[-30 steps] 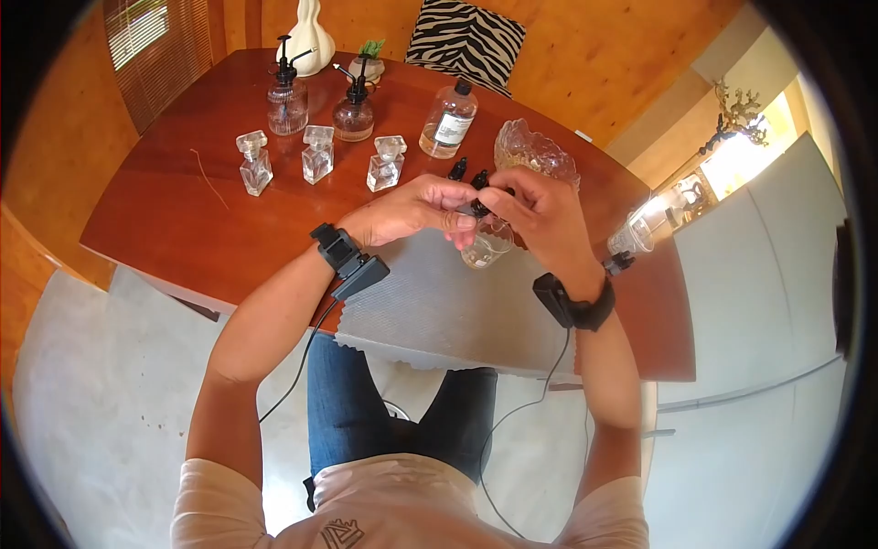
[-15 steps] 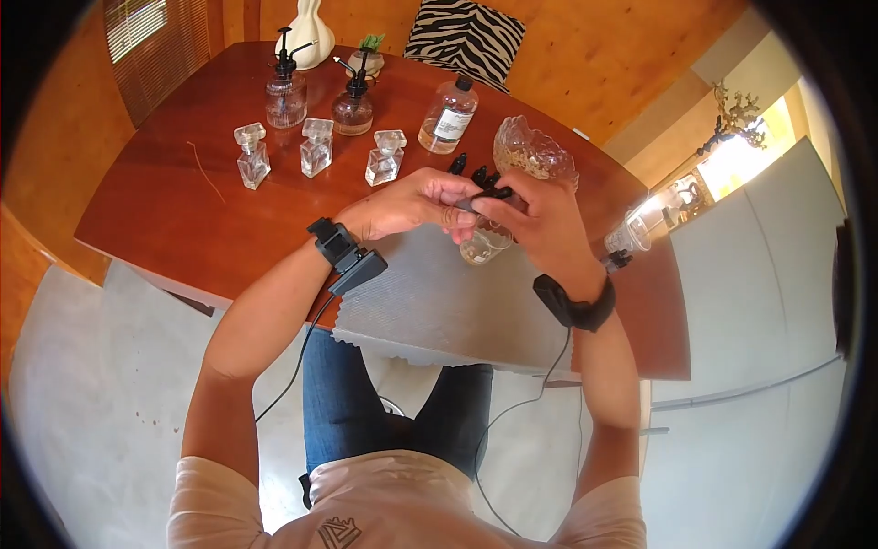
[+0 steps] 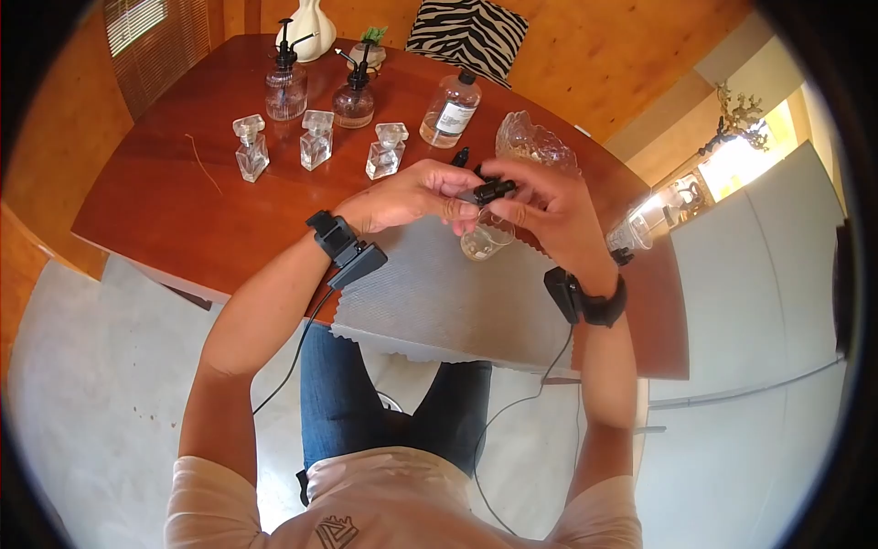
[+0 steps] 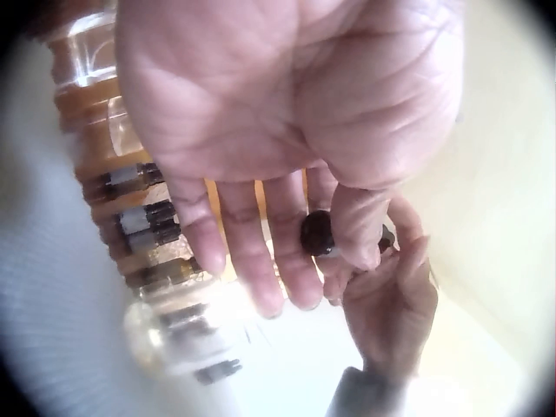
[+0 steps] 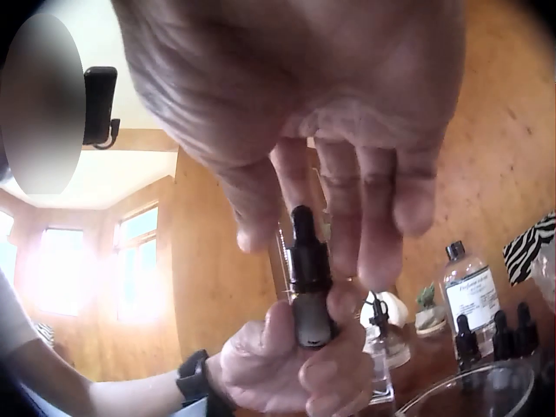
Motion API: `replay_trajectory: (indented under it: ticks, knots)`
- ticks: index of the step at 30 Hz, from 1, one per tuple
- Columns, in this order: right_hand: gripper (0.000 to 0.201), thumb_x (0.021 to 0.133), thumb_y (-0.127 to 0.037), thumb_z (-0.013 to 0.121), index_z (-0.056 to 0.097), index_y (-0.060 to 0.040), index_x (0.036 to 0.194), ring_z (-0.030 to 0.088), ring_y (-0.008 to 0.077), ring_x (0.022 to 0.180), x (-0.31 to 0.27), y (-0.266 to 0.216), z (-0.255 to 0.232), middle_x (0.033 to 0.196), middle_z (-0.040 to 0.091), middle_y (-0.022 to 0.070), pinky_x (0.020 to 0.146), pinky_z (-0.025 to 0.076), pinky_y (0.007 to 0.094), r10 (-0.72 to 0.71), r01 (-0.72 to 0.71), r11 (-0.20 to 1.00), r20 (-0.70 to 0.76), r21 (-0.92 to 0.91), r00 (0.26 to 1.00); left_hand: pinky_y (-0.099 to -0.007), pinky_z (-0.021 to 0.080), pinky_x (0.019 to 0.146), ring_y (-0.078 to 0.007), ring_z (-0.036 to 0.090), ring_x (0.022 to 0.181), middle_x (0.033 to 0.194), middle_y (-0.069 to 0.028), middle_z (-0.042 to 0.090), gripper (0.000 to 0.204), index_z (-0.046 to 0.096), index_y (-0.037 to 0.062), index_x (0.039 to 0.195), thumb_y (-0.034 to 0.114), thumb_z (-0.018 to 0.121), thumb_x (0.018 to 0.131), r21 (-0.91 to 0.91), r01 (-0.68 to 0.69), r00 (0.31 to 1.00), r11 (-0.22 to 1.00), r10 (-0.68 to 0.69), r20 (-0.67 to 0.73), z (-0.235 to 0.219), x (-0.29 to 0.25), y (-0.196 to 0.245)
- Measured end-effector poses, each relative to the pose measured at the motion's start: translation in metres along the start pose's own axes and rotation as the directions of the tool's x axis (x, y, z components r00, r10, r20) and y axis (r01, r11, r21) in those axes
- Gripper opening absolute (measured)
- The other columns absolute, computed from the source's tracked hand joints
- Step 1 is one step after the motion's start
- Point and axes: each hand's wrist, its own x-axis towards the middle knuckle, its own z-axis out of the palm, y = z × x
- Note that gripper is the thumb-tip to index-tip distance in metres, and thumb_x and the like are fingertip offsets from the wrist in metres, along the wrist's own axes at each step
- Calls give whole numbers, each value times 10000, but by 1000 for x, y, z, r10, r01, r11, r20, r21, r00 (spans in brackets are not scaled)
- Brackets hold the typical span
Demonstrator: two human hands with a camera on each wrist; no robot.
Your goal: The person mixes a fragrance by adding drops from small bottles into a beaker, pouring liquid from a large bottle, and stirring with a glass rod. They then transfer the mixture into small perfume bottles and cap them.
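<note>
Dropper bottle (image 5: pixel 313 320) is above the grey mat (image 3: pixel 439 297): left beyond the mat stand three capped glass bottles (image 3: pixel 316 145), contents unclear; over it the left hand (image 3: pixel 407 199) pinches the dropper bottle's body, apparently leaving its cap accessible; beyond it a labelled bottle (image 3: pixel 451 117) holds pinkish liquid; over its right side the right hand (image 3: pixel 560 210) is open, fingers parted.

Left hand (image 3: pixel 413 199) pinching; right hand (image 3: pixel 554 209) near, fingers extended
</note>
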Motion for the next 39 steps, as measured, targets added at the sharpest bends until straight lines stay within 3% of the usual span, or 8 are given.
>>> replay_trajectory:
  ticks: [6,9,12,21,28,33,37,39]
  knots:
    - [188,875,-160,757,705,6,944,629,184,616,2,13,6,770,690,111,596,495,295,150,-142,953,10,-268,989,-296,527,818,-136,671,878,994,-50,723,381,647,17,1311,168,707,967,82,35,997,996,-40,62,5,2,-3]
    - [160,868,-111,753,698,4,964,638,191,611,1,6,6,761,696,98,618,523,297,-137,136,990,23,41,990,-294,524,820,-138,672,876,984,-49,722,330,666,21,1262,174,699,972,47,29,999,998,-31,38,-1,0,-1]
    - [127,870,-81,745,674,2,933,637,176,583,-1,8,8,696,680,84,613,531,297,-155,155,987,-1,-32,988,-291,522,822,-137,670,871,966,-47,717,275,680,20,1196,187,692,977,26,34,999,999,-35,24,-2,-1,1]
    - [155,850,-93,764,660,12,900,642,152,584,-10,11,7,690,664,128,562,490,299,86,-84,994,31,-63,996,-304,521,856,-138,666,876,947,-57,708,230,677,7,1147,167,672,983,55,25,997,998,-29,73,3,1,-3]
    - [146,898,-96,753,683,17,957,594,61,649,-47,15,-27,729,655,20,575,459,236,-45,2,986,-253,-168,966,-257,478,814,-99,629,859,922,-26,699,431,621,33,1339,350,543,1057,150,-42,989,988,62,-133,11,2,6]
    - [166,806,-96,761,730,24,918,665,144,649,-124,70,-150,775,740,123,619,518,311,225,-389,915,-667,-106,710,-214,414,684,-54,558,742,816,27,625,335,669,36,1266,254,507,1071,178,-40,894,983,114,-432,-7,5,-4]
    - [157,750,-84,773,753,-13,888,697,172,637,-180,201,-236,726,732,125,614,534,321,320,-614,681,-591,-400,741,-216,391,649,-52,558,717,798,29,615,287,683,31,1199,226,536,1048,178,-5,874,984,91,-478,-10,6,-9]
    - [161,753,-83,773,752,-24,902,696,193,648,-184,212,-234,720,722,131,632,537,344,446,-689,660,-582,-299,680,-214,387,630,-50,560,695,780,29,618,266,699,35,1162,222,552,1042,181,-7,867,984,96,-489,-9,6,-10]
